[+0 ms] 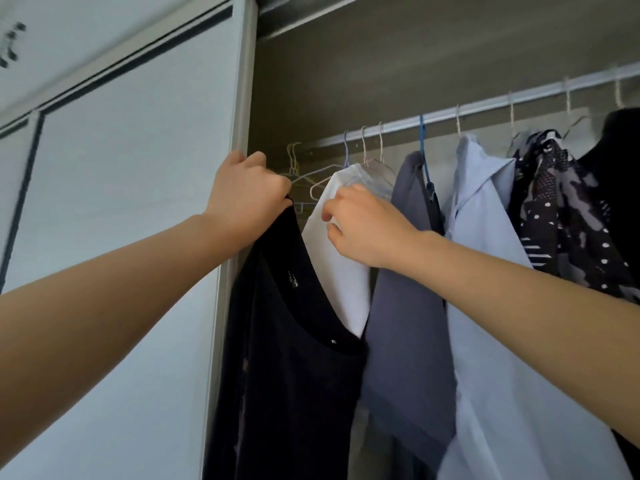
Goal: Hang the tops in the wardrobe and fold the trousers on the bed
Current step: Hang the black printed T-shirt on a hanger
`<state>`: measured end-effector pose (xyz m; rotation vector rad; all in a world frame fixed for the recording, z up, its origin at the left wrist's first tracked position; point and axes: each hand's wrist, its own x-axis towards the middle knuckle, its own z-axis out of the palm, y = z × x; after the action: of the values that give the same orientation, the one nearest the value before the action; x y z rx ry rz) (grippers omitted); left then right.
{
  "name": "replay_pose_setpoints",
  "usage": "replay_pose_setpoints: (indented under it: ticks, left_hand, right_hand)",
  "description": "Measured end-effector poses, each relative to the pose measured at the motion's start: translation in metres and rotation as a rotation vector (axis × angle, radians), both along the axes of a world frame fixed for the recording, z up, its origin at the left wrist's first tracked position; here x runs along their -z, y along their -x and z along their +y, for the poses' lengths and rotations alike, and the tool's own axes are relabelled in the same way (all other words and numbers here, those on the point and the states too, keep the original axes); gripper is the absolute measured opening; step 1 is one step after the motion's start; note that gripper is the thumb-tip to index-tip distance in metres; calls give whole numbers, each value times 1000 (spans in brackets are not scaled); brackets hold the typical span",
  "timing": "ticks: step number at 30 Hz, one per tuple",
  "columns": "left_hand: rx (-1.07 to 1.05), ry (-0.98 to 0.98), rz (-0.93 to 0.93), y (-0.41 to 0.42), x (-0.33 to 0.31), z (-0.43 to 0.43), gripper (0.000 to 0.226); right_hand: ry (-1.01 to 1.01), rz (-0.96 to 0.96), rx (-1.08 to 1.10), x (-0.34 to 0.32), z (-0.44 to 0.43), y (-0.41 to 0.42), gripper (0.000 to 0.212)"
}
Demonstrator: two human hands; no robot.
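wardrobe [415, 64], open, filling centre and right of frame; sliding door [121, 202], pale, across the left half

rail [485, 106], pale, running from centre up toward the upper right edge, with hanger hooks along it

empty hangers [300, 169], thin wire, bunched at the rail's left end, just behind the left hand

left hand [247, 192], centre of frame beside the door's edge, arm reaching in from lower left; fingers curled tight, gripping the black top at the top of its neckline

black top [294, 358], task item, not on the rail; it hangs from the left hand down to the bottom edge, wide neckline open toward the right, lower part overlapping the white top

right hand [363, 226], just right of centre, arm reaching in from the right edge; fingers curled in on the upper sleeve of the white top, pinching its cloth

white top [343, 271], on a hanger, first garment on the rail from the left

grey top [408, 323], on a blue hanger, touching the white top's right side

blue shirt [485, 271], pale, collared, right of the grey top

patterned top [568, 220], dark with pale dots and stripes, toward the right edge

dark garment [620, 161], at the far right edge, cut off by the frame
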<state>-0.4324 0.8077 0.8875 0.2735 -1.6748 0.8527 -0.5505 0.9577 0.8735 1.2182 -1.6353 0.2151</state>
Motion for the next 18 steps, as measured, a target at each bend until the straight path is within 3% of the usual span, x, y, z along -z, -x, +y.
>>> replay_pose_setpoints:
  ticks: [5, 10, 14, 16, 18]
  left_hand:
    - [9, 150, 38, 3, -5, -21, 26]
    - [48, 142, 75, 6, -6, -31, 25]
    - [48, 143, 81, 9, -9, -37, 26]
    - [45, 145, 93, 11, -9, -39, 28]
    - [34, 140, 99, 11, -9, -40, 30]
  right_hand:
    - [-109, 266, 158, -43, -48, 13, 38]
    - [-253, 265, 375, -62, -78, 33, 47]
    - [-205, 471, 576, -65, -96, 51, 35]
    - [-189, 450, 716, -65, -109, 53, 31]
    - [-91, 324, 680, -72, -117, 58, 31]
